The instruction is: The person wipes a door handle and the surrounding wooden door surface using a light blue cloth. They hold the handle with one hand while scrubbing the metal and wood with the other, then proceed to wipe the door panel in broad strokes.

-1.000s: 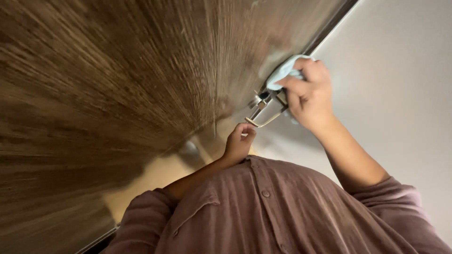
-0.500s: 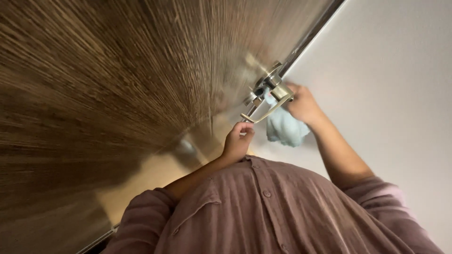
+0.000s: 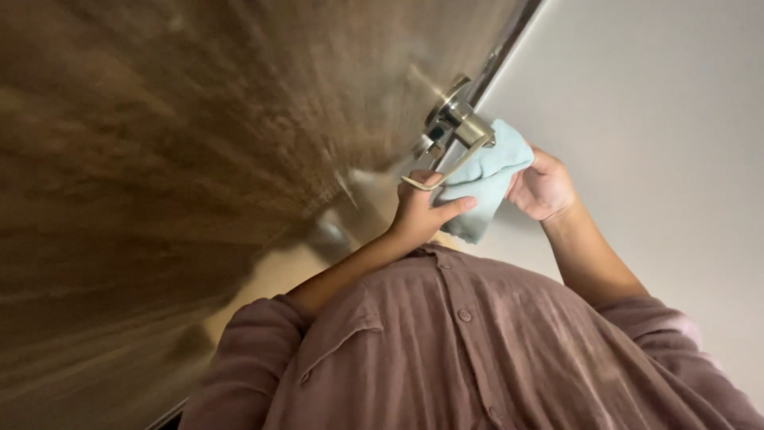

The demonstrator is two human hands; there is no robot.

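A brushed-metal lever door handle (image 3: 455,137) sticks out of a dark brown wooden door (image 3: 207,135). My left hand (image 3: 420,213) is closed around the tip of the lever, and its thumb rests on a light blue cloth (image 3: 484,180). My right hand (image 3: 546,188) grips that cloth from the right and presses it against the underside of the lever. The cloth is bunched and partly hidden behind the lever. Both forearms reach up from my mauve button shirt (image 3: 477,350).
A plain pale wall (image 3: 660,135) runs along the right of the door's edge. A dark metal strip (image 3: 509,40) marks the door's edge above the handle. The door's glossy surface shows a dim reflection near my left arm.
My right hand brought the cloth from the top of the handle down beside and under the lever. My left hand rose from below to take hold of the lever tip.
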